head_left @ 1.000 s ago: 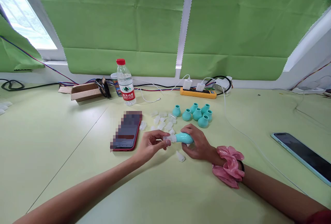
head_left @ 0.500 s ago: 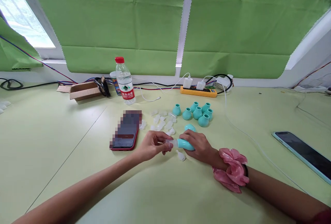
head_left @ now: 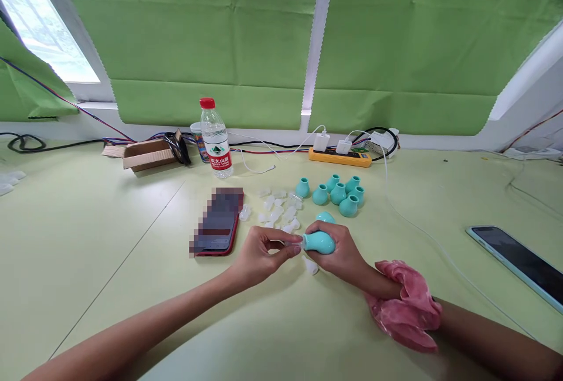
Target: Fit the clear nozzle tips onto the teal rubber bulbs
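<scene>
My right hand (head_left: 341,250) is closed around a turquoise rubber bulb (head_left: 320,242), its neck facing left. My left hand (head_left: 266,255) pinches a small translucent nozzle (head_left: 295,241) at the mouth of that bulb; fingers partly hide it, and how far it sits inside I cannot tell. Another turquoise bulb (head_left: 325,217) lies just behind my right hand. Below the held bulb rests a loose white nozzle (head_left: 310,265). A scatter of translucent nozzles (head_left: 276,213) covers the table behind my left hand, and several turquoise bulbs (head_left: 338,193) stand mouth-up to their right.
Left of the nozzles lies a red-cased phone (head_left: 220,223). A water bottle (head_left: 217,140), a cup (head_left: 200,142) and an open cardboard box (head_left: 149,155) stand behind. A yellow power strip (head_left: 339,157) trails a white cable across the right side, near another phone (head_left: 519,258).
The bulb has turned slightly in my right hand and shows more of its round body. My left fingers have shifted right, closer to its mouth. The view has moved slightly.
</scene>
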Demonstrator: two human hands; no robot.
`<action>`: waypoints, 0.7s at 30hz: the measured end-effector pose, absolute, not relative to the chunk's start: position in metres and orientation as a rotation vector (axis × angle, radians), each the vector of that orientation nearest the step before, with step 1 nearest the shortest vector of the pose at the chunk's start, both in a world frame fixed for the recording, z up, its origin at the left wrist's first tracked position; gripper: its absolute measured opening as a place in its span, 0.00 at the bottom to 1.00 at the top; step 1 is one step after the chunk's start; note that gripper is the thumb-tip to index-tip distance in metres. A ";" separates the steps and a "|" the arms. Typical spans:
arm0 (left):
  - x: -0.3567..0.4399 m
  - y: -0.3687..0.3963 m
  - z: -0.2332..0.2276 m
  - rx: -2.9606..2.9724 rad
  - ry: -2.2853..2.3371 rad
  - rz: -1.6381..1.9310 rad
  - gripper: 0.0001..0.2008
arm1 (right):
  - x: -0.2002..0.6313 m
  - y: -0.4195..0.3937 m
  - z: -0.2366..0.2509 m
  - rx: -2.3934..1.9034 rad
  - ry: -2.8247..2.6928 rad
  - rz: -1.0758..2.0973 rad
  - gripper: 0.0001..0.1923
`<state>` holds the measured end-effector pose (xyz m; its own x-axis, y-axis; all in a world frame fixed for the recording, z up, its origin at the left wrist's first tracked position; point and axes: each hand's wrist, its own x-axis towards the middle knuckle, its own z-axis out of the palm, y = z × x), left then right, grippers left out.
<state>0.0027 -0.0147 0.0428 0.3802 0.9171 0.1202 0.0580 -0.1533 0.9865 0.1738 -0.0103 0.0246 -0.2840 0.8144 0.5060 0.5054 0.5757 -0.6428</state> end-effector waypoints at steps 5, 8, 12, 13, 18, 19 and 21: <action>0.002 -0.014 0.043 1.610 0.895 0.961 0.09 | 0.172 -0.011 0.026 -1.148 -1.917 0.639 0.06; 0.002 -0.014 0.042 1.641 0.896 0.966 0.08 | 0.171 -0.010 0.029 -1.220 -1.891 0.757 0.06; 0.002 -0.014 0.041 1.651 0.880 0.962 0.09 | 0.172 -0.009 0.035 -1.287 -1.866 0.926 0.08; 0.002 -0.014 0.042 1.658 0.876 0.955 0.09 | 0.172 -0.009 0.036 -1.295 -1.869 0.952 0.08; 0.000 -0.015 0.044 1.750 0.872 0.910 0.09 | 0.174 -0.006 0.040 -1.319 -1.886 1.054 0.08; -0.001 -0.015 0.045 1.766 0.868 0.908 0.09 | 0.174 -0.006 0.041 -1.323 -1.883 1.088 0.09; -0.002 -0.015 0.045 1.799 0.846 0.903 0.09 | 0.175 -0.005 0.041 -1.332 -1.872 1.165 0.09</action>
